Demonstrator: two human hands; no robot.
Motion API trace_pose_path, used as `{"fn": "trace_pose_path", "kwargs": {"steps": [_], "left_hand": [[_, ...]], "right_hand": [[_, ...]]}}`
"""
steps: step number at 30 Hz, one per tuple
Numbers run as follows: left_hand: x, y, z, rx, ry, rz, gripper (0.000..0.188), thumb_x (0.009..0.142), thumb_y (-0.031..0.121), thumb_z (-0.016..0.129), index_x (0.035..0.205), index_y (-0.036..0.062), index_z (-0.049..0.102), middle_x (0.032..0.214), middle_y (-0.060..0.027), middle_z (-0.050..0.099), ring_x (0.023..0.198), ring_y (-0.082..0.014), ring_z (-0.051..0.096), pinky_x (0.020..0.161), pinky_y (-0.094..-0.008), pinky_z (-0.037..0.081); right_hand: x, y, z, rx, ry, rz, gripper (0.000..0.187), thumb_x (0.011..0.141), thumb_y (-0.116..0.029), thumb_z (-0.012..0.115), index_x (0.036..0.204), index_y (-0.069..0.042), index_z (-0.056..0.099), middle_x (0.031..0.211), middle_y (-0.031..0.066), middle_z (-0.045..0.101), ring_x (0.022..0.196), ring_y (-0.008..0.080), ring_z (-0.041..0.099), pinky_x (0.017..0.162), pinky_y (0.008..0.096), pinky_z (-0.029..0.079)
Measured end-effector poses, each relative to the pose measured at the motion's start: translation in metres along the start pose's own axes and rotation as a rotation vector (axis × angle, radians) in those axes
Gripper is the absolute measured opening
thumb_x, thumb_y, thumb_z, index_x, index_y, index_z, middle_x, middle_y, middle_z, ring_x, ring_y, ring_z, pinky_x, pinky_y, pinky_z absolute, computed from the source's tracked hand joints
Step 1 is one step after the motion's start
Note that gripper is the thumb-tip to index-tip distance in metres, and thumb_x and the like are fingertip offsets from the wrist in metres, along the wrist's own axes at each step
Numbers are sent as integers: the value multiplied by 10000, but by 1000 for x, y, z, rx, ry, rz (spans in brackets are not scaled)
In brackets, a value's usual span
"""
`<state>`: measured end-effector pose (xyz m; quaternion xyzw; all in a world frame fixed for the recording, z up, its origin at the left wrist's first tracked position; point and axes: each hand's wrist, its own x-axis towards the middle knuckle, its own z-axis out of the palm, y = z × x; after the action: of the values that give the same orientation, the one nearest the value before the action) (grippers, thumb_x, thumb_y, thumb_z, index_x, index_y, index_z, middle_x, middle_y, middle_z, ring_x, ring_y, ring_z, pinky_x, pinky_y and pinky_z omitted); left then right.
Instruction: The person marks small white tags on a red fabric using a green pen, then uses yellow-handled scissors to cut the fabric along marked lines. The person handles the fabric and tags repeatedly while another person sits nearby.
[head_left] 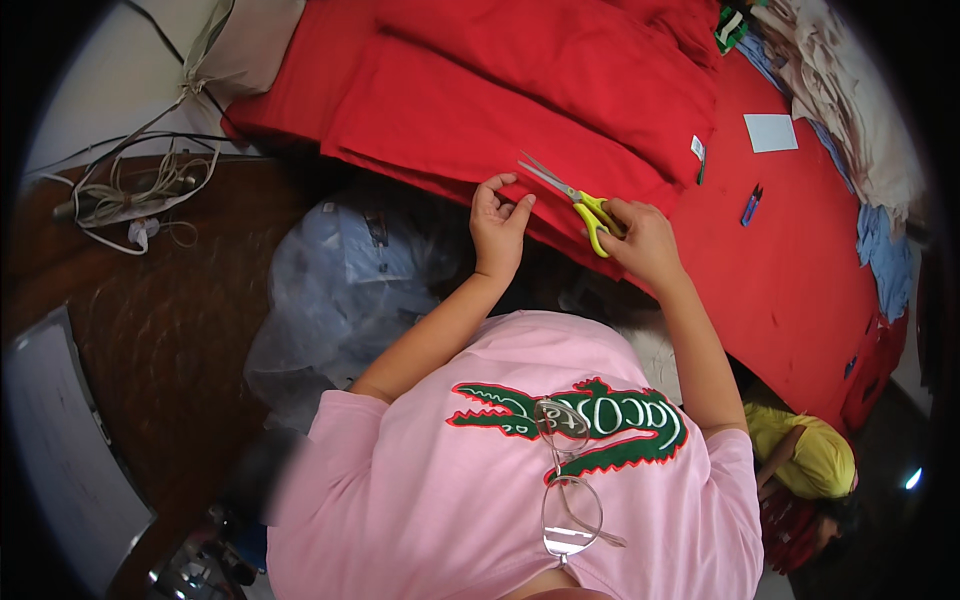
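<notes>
**Cutting at the cloth's edge**

Pinching the folded red fabric at its near edge, the left hand sits just beside the right hand, whose fingers grip yellow-handled scissors, blades parted over the fabric's edge; open cloth stretches rightward.

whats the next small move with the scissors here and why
Probably close the scissors for a short snip: the right hand holds the yellow handles, blades open over the red fabric, while the left hand pinches its edge.

Yellow-handled scissors open on red fabric
</notes>
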<state>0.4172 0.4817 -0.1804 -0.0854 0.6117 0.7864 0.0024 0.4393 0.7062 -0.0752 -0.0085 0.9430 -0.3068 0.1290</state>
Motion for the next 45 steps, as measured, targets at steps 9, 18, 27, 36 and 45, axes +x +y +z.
{"fn": "trace_pose_path", "kwargs": {"steps": [9,18,27,36,45], "left_hand": [[-4,34,1,27,-54,89,762,836,-209,732,1505,35,460,1003,6,478,805,-28,481,730,-174,510],[3,37,-1,97,-71,126,801,823,-214,734,1524,51,452,995,20,440,806,-30,467,725,-180,521],[15,31,-14,18,-75,113,665,881,-186,703,1487,14,517,1225,-27,486,966,-63,566,774,-188,539],[22,43,-15,-47,-92,68,733,870,-211,687,1536,8,474,1295,-23,453,859,-45,495,766,-177,526],[24,50,-20,18,-124,63,777,877,-224,685,1567,7,412,1437,-82,470,887,-48,547,760,-177,538]], "right_hand": [[9,16,-3,-56,-31,-245,357,788,-312,832,979,-39,707,747,133,614,776,320,598,782,433,459],[17,17,7,38,-65,-253,400,806,-363,884,994,-34,752,718,110,644,670,270,611,708,401,451],[16,21,11,378,-206,-31,191,879,-134,816,998,4,760,598,82,565,524,96,484,513,318,363],[24,-2,6,87,-33,-226,366,798,-325,899,959,-35,745,695,90,622,622,236,564,700,371,434],[36,-2,10,73,-108,-179,391,782,-385,898,940,-65,738,714,90,635,668,263,582,778,380,422]]}}
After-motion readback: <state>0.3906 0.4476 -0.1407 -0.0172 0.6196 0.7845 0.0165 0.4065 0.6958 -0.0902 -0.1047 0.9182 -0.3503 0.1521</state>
